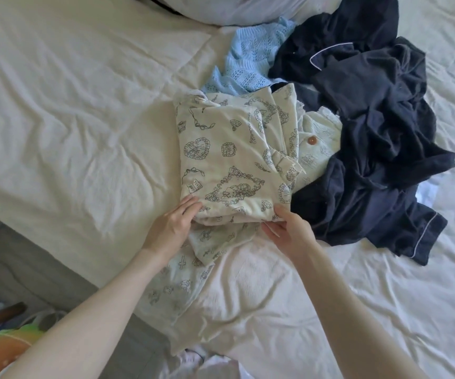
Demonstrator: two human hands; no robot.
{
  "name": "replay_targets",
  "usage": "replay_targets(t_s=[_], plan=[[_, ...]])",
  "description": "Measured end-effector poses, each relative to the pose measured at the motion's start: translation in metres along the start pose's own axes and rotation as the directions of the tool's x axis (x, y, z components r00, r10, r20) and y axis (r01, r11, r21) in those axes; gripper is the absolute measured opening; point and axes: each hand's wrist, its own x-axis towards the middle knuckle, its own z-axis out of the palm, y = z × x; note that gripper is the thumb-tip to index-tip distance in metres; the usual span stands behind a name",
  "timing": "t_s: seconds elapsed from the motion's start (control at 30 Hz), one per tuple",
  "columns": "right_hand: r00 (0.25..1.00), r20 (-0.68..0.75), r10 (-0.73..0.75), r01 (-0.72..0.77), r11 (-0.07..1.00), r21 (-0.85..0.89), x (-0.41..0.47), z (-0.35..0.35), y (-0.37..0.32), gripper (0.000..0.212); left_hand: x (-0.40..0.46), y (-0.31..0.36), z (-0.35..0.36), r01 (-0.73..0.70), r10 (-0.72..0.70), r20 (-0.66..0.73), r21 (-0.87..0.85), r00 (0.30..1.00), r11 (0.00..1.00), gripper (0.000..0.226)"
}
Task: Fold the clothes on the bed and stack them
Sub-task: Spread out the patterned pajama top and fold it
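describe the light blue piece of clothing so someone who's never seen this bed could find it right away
On the white bed, find the heap of navy clothes on the right. The light blue knit lies at the heap's far left edge, beyond the printed cream garment. It alone is pale blue with an openwork pattern.

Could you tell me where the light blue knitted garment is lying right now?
In the head view, the light blue knitted garment lies at upper centre of the bed, between the cream printed garment and the dark navy pile.
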Motion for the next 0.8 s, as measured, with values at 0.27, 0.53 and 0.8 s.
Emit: replay_targets(t_s=[0.27,0.53,0.8], plan=[[0.995,-0.025,0.101,-0.104,0.966,-0.238,-0.068,-0.031,0.025,0.007,-0.057,0.013,-0.067,0.332,-0.289,0.196,-0.242,0.937,0.912,0.043],[0.968,-0.141,0.207,-0.243,0.916,-0.318,-0.105,-0.065,0.046,0.008,-0.09,0.009,-0.082,0.611,-0.259,0.627,-0.446,0.735,0.654,0.031],[0.997,-0.068,-0.038,0.019,0.963,-0.268,-0.056,0.021,-0.012,0.02,-0.011,-0.018,-0.067,0.529,-0.68,0.298,-0.834,0.67,0.156,0.018]])
